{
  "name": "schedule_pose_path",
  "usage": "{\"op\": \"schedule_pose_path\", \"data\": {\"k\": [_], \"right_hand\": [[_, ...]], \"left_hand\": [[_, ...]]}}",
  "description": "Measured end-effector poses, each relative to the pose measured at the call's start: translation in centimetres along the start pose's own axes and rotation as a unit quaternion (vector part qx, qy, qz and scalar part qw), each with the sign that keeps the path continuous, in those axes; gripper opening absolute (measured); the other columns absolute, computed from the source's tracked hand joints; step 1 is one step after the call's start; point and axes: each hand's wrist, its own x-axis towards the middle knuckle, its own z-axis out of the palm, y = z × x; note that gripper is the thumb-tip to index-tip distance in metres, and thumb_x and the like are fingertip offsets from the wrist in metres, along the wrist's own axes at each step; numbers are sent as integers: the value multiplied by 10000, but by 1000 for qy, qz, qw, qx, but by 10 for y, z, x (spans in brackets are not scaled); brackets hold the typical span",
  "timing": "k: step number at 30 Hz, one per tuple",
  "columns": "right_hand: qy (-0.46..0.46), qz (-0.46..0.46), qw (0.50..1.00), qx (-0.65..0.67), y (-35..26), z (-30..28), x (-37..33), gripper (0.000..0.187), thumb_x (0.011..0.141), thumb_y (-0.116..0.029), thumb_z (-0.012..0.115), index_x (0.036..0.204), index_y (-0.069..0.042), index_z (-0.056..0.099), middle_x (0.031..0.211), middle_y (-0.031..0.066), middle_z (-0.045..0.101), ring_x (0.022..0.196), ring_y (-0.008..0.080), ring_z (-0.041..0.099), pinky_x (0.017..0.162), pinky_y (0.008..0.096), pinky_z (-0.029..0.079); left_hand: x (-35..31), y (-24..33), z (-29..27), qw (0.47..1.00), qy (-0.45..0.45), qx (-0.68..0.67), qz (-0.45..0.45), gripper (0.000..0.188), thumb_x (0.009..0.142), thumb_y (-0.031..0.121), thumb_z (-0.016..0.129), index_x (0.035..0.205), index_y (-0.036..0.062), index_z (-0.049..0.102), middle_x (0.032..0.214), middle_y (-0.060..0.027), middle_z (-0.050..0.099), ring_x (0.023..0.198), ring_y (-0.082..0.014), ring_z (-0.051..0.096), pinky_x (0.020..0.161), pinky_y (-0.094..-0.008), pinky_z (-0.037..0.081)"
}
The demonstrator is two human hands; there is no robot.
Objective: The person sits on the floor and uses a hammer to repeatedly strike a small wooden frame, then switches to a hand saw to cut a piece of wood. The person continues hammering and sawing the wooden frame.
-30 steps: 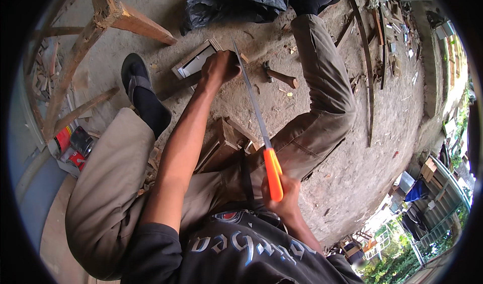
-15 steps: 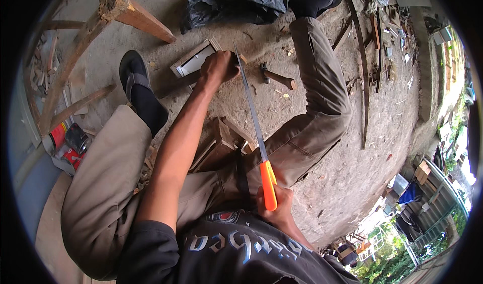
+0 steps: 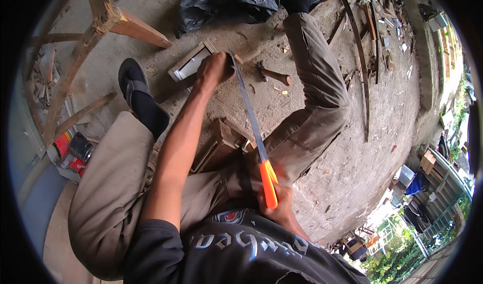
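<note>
My right hand is closed round the orange handle of a handsaw, whose narrow grey blade slants away from me, its far part beside my left fist. Farther off, my left hand grips a dark strip of wood near its end. That strip runs leftward toward my sandalled foot. Whether the blade's teeth touch the wood cannot be made out. Just behind the left hand lies a small wooden frame with a pale inside. A hammer rests on the ground to its right.
A wooden stand with splayed legs rises at the far left. Beyond the frame is a black plastic bag. Brown wooden pieces lie between my legs. Wood scraps and a long curved strip lie to the right.
The whole view has shifted slightly. The saw's tip reaches a little less far past my left hand than before. Both hands keep their grips.
</note>
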Motion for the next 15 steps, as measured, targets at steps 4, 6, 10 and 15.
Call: {"op": "schedule_pose_path", "data": {"k": [4,6,10,15], "right_hand": [[45,16,999,-14,-1,17,86,97,761,-81,633,705,-2,630,546,146,545,481,218,601,515,328,470],[3,80,997,11,5,45,160,208,780,-147,647,733,54,625,580,227,562,523,338,626,535,391,474],[27,59,998,-10,4,78,226,283,765,-200,665,764,81,634,697,308,597,748,465,637,648,487,508],[76,-4,996,46,3,59,189,273,805,-203,671,811,69,648,663,271,606,630,373,655,606,417,505]], "left_hand": [[2,-8,10,975,56,162,141,331,834,378,624,735,66,670,735,-179,687,711,-323,696,640,-441,564],[-1,-18,16,989,10,117,94,244,792,312,641,808,76,701,825,-191,700,794,-363,689,694,-450,562],[0,-39,20,980,110,-109,123,282,766,344,665,828,71,693,851,-165,710,855,-372,685,714,-452,551],[7,-17,-1,983,-20,125,131,326,769,384,685,908,92,726,904,-148,722,905,-334,694,722,-432,561]]}}
